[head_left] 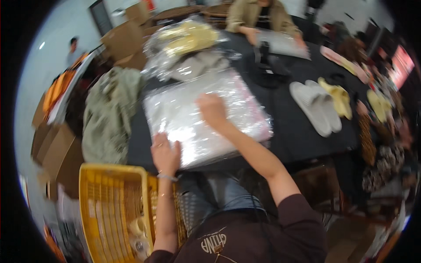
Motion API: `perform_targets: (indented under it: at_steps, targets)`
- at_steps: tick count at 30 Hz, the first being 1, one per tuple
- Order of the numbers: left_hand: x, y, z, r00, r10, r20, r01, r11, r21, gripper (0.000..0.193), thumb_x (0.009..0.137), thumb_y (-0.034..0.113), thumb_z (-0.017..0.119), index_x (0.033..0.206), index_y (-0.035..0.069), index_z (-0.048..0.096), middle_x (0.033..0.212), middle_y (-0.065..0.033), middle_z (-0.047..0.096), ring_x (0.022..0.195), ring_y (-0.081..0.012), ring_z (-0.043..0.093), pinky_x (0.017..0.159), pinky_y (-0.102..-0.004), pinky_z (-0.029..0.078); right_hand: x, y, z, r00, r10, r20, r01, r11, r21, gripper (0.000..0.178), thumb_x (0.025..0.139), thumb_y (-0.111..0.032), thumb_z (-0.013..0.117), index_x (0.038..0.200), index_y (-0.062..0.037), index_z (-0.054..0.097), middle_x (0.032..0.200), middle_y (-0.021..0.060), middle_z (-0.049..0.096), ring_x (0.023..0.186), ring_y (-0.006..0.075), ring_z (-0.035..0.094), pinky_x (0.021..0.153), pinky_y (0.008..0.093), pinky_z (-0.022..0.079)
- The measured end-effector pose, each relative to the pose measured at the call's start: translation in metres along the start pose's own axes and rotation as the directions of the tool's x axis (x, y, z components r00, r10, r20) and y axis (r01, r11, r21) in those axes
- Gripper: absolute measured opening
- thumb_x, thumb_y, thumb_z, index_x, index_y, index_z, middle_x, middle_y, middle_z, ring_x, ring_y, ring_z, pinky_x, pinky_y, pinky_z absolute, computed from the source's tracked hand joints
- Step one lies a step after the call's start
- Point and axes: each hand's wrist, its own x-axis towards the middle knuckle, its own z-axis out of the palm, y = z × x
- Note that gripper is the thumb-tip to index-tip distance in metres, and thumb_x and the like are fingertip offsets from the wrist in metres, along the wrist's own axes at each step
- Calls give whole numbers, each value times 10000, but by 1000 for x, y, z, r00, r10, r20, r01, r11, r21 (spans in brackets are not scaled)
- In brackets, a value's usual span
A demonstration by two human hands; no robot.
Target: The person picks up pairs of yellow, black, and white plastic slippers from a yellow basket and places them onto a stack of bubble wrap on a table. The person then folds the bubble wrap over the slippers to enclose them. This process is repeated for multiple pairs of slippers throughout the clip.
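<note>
A broad stack of clear plastic bags (175, 114) lies on the black-covered table in front of me, its shiny film reflecting the light. My left hand (165, 153) rests flat on the stack's near left corner, with the thumb apart from the fingers. Over the middle of the stack is my right hand (211, 108), curled closed and slightly blurred. Whatever may be in its fingers is hidden. Just beyond the stack sit plastic-wrapped yellow slippers (190, 37) and a wrapped grey pair (199, 65).
Loose grey-white slippers (313, 107) and yellow slippers (337, 97) lie at the right. A yellow crate (114, 168) stands at my lower left, below a green garment (109, 116). Across the table (294, 136), a person (250, 17) handles a clear bag (285, 44).
</note>
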Motion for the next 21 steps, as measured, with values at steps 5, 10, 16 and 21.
perform_targets:
  at_steps: [5,10,16,21]
  targets:
    - [-11,1,-1,992,-126,27,126,992,-4,630,871,421,488,1318,-17,420,1414,-207,354,1326,-309,317,1064,-474,253,-31,46,17,982,191,3,-191,982,3,201,860,-186,522,996,-90,636,1127,63,606,847,335,581,794,430,453]
    - [-7,3,-1,994,-107,22,108,992,-58,637,879,443,461,1343,11,400,1425,-196,344,1335,-312,307,1076,-469,240,-34,64,17,958,276,74,-280,959,54,255,852,-194,529,1072,-120,634,1213,58,571,952,332,561,868,427,431]
    - [-9,-3,-4,983,-153,100,165,978,-126,639,890,444,447,1356,12,381,1446,-192,309,1357,-292,269,1088,-471,207,-32,50,13,954,289,80,-293,955,47,265,856,-221,533,1082,-129,635,1239,32,558,975,313,549,895,422,413]
    - [18,-33,-16,927,-263,267,374,685,-625,663,911,412,488,1373,-30,312,1287,-219,499,1228,-327,458,1023,-390,342,-32,50,15,949,306,71,-310,949,49,264,863,-236,531,1078,-126,637,1234,26,560,985,296,545,902,414,410]
